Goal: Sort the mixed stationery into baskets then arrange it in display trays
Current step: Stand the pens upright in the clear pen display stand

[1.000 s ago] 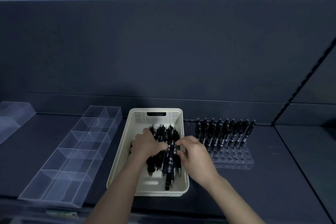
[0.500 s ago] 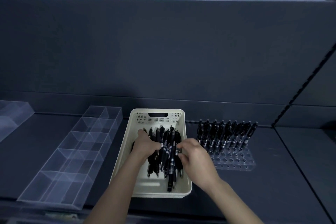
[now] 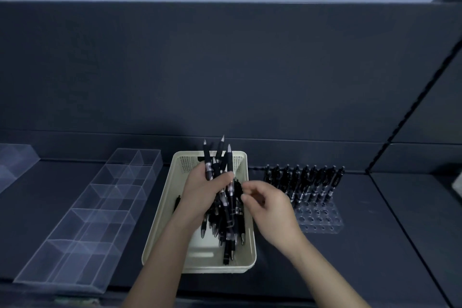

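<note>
**A:** Where are the pens?

**B:** Most are in the basket [image 3: 160, 240], a cream one on the table [image 3: 375, 232] at the middle of its front edge. The left hand [image 3: 202, 190] holds a bundle [image 3: 220, 165] of them over the basket's far half. The tips point up and reach past the far rim.

**A:** How is that grip?

**B:** Closed round the bundle, with the fingers wrapped about the barrels. The lower ends run down into the loose pens [image 3: 230, 227] heaped along the basket's right side, and I can't separate the two there.

**A:** And the right hand?

**B:** The right hand [image 3: 272, 205] is over the basket's right rim, just beside the bundle. Its fingers are curled, with thumb and forefinger turned toward the pens. It is blurred, so I can't tell whether that grip pinches a pen or holds nothing.

**A:** Anything else in the basket?

**B:** One pen [image 3: 177, 204] lies alone by the left wall, partly hidden behind the left wrist.

**A:** What's to the right of the basket?

**B:** A clear rack [image 3: 317, 217] with rows of holes, near the basket and closer to the table's back edge. Its far rows hold standing pens [image 3: 305, 180], which lean a little. The near rows show open holes.

**A:** And to the left?

**B:** A clear tray [image 3: 100, 207] with dividers, just beside the basket, runs from the front edge toward the back. A clear box [image 3: 15, 160] sits at the left edge, cut off by the frame.
</note>
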The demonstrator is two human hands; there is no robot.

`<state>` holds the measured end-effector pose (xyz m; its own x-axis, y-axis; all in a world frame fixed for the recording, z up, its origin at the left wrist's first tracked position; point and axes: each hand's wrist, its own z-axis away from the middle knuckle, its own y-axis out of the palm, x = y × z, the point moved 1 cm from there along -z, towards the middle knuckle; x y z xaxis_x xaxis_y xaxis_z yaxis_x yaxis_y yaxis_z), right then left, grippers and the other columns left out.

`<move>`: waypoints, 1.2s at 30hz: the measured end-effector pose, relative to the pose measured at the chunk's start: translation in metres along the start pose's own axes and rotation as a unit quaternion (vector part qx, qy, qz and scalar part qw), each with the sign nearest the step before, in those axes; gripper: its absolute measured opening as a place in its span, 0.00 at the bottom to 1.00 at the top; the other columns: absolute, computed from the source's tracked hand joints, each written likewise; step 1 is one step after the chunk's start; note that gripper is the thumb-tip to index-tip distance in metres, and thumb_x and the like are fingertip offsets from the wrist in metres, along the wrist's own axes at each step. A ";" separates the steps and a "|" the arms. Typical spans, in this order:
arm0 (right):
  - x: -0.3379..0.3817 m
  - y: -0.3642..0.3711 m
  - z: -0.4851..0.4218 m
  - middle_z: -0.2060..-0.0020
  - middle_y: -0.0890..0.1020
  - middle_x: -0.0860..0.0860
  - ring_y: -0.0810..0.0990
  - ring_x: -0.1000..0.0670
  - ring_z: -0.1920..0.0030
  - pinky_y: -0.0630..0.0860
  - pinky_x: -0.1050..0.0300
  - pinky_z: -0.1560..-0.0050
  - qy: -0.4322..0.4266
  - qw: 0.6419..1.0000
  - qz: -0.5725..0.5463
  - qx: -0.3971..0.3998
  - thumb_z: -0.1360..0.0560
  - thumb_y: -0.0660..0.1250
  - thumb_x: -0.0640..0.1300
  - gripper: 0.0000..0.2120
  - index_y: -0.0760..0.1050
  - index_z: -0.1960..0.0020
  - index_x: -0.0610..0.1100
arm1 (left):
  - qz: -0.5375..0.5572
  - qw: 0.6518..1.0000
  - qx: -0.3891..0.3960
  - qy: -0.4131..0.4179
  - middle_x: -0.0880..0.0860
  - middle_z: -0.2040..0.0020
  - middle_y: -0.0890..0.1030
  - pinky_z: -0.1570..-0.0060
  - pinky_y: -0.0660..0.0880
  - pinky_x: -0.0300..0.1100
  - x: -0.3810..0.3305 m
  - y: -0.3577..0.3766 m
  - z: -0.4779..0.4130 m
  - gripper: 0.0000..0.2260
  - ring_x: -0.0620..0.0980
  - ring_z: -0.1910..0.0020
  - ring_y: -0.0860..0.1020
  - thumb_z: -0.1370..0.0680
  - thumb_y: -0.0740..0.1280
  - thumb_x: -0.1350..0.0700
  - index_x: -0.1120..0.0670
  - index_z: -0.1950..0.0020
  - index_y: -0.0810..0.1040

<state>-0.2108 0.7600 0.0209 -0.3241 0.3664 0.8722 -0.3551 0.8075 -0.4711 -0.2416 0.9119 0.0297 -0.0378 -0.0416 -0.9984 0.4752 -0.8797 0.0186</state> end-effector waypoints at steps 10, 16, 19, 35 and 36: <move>0.000 -0.033 0.004 0.66 0.79 0.48 0.79 0.53 0.68 0.78 0.62 0.65 0.131 0.935 -0.326 -0.047 0.25 0.66 0.32 0.04 0.78 0.53 0.39 | 0.075 0.997 -0.017 0.029 0.51 0.62 0.82 0.60 0.77 0.43 -0.004 0.034 0.003 0.05 0.48 0.62 0.81 0.26 0.71 0.60 0.51 0.57 0.78; -0.011 -0.076 0.001 0.67 0.79 0.49 0.79 0.54 0.67 0.77 0.64 0.66 0.097 0.887 -0.421 -0.163 0.27 0.68 0.33 0.04 0.79 0.57 0.40 | -0.029 0.998 -0.026 0.055 0.50 0.58 0.81 0.51 0.78 0.51 0.005 0.058 0.011 0.05 0.50 0.56 0.80 0.26 0.69 0.55 0.50 0.52 0.75; -0.018 -0.094 0.001 0.67 0.80 0.50 0.80 0.54 0.66 0.77 0.64 0.67 0.077 0.891 -0.402 -0.197 0.26 0.68 0.36 0.04 0.79 0.58 0.42 | -0.032 0.997 -0.046 0.053 0.54 0.62 0.79 0.56 0.77 0.55 0.007 0.072 0.014 0.06 0.52 0.63 0.79 0.26 0.68 0.55 0.53 0.53 0.73; -0.063 -0.120 -0.007 0.63 0.79 0.52 0.76 0.56 0.62 0.67 0.74 0.63 0.003 0.969 0.074 -0.236 0.25 0.68 0.45 0.04 0.76 0.58 0.46 | -0.013 0.987 -0.154 0.033 0.56 0.56 0.79 0.49 0.75 0.63 0.014 0.087 0.021 0.07 0.61 0.54 0.79 0.23 0.68 0.52 0.50 0.54 0.71; -0.065 -0.119 -0.008 0.64 0.78 0.52 0.75 0.56 0.63 0.67 0.74 0.64 -0.002 0.969 0.095 -0.228 0.25 0.68 0.45 0.05 0.76 0.58 0.45 | -0.014 0.987 -0.157 0.034 0.56 0.56 0.79 0.49 0.76 0.62 0.014 0.088 0.021 0.07 0.61 0.55 0.79 0.23 0.68 0.52 0.51 0.54 0.71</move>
<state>-0.1407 0.6438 0.0209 -0.3488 0.5269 0.7750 0.1347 0.8466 -0.5149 -0.2192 0.8241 0.0180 -0.0010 0.0211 -0.9998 0.7246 -0.6890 -0.0153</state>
